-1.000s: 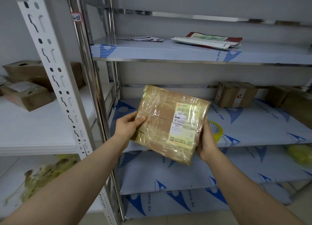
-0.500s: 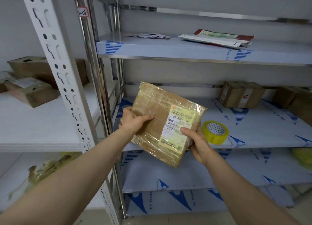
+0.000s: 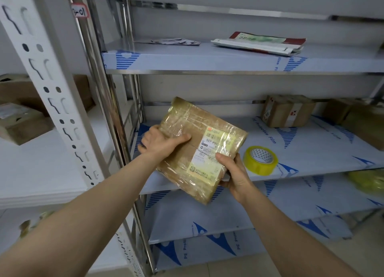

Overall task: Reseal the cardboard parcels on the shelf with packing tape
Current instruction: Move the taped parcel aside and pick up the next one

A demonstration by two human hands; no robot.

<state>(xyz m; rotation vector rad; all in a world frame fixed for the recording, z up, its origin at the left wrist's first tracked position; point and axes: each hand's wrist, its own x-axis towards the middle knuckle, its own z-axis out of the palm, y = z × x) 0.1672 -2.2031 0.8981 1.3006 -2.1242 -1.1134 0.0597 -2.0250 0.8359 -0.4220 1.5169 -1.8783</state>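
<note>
From the head camera I have a flat cardboard parcel, wrapped in glossy clear tape, held tilted in the air just in front of the middle shelf and not resting on it. My left hand grips the parcel's 9 o'clock edge, thumb laid across the top face and fingers curled round behind. My right hand pinches the 5 o'clock corner, thumb pressed on the shipping label and fingers tucked underneath. The roll of packing tape lies flat on the shelf at about 3 o'clock from the parcel, just beside my right hand and untouched. A small taped box sits further back at 1 o'clock.

I judge this as the checking or positioning step, with no tape being laid. Next I would need to set the parcel down or steady it with the left hand alone, free the right hand for the roll and find the tape's loose end. I cannot tell from here which seam needs resealing
</note>
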